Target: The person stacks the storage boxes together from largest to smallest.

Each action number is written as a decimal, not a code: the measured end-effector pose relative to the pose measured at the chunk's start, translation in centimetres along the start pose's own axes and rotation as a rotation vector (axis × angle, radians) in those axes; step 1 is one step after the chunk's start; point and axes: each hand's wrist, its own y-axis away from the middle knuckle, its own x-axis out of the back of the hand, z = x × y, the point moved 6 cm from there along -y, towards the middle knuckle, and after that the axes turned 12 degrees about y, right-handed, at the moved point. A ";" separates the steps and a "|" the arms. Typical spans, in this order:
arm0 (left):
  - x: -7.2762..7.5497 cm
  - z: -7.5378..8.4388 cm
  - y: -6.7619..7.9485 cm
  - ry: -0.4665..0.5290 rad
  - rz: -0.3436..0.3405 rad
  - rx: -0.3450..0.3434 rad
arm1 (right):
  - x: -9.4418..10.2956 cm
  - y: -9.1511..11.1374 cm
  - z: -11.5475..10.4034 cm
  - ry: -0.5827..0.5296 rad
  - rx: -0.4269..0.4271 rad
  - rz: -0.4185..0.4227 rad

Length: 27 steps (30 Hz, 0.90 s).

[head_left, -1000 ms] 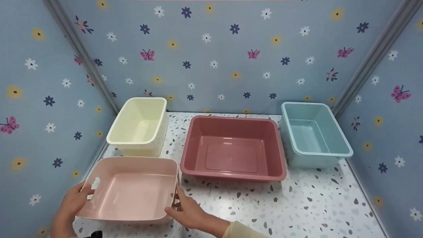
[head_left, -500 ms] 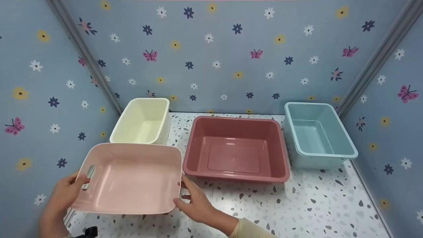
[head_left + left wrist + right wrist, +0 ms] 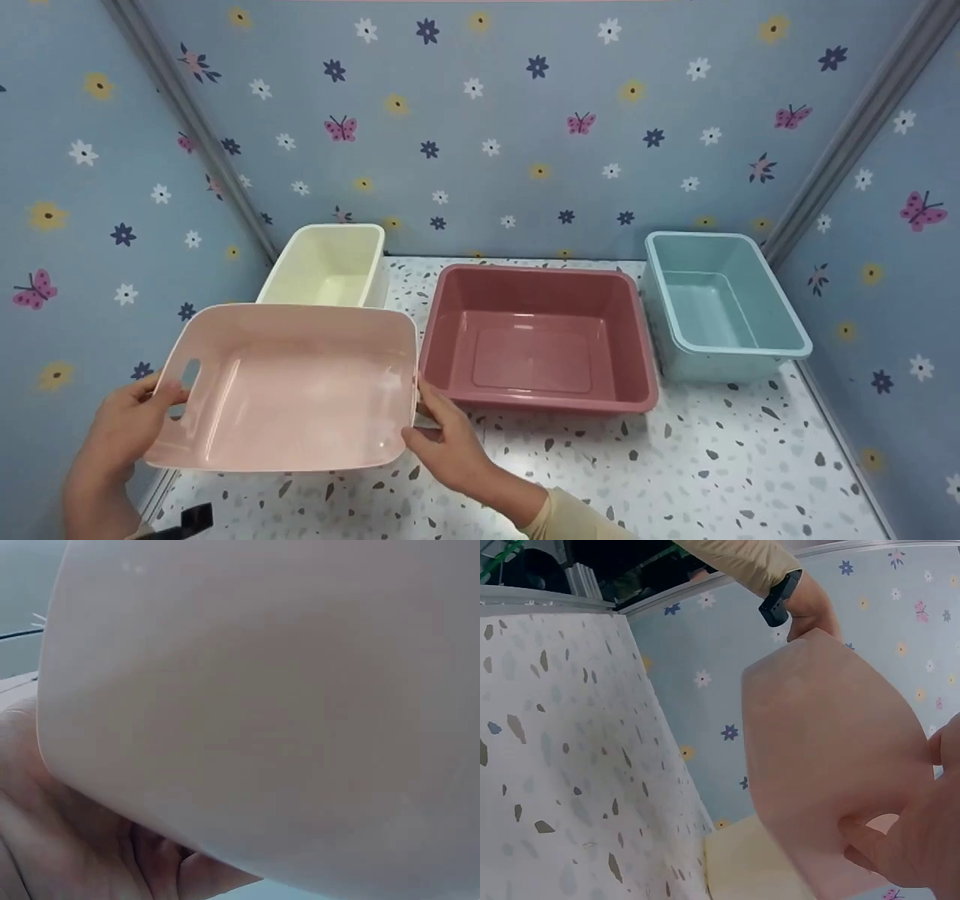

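A pale pink plastic bin (image 3: pixel 300 390) is raised off the speckled table between both hands, its open side facing the head camera. My left hand (image 3: pixel 116 424) grips its left end at the handle cutout, thumb on the inner side. At the opposite end, my right hand (image 3: pixel 454 442) holds the side wall, with the thumb near the front corner. The bin's outer wall (image 3: pixel 262 705) fills most of the left wrist view and hides part of that hand. From the right wrist, the bin's underside and wall (image 3: pixel 832 742) appear tilted above the table.
Behind the pink bin stands a cream bin (image 3: pixel 330 262), partly covered by it. A dark rose tub (image 3: pixel 532 360) sits mid-table, and a light blue bin (image 3: pixel 709 300) stands at the right. Flowered panels (image 3: pixel 480 112) enclose the back and sides.
Both hands have lifted the pink bin from low at the front left and tilted it further toward the head camera. It now covers the cream bin's lower part. The other bins stay put.
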 end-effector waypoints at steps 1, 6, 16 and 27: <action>0.0 0.4 0.0 0.005 0.015 -0.005 | 0.3 -0.1 -0.5 0.000 0.011 0.011; -0.9 3.2 0.0 0.034 0.050 -0.046 | 2.7 -0.5 -4.3 0.044 0.029 0.098; -5.2 8.9 -1.9 0.206 0.022 -0.176 | 9.3 -2.3 -5.9 0.180 0.000 0.258; -10.4 13.1 -4.1 0.362 -0.042 -0.252 | 17.0 -2.0 -5.7 0.369 -0.044 0.402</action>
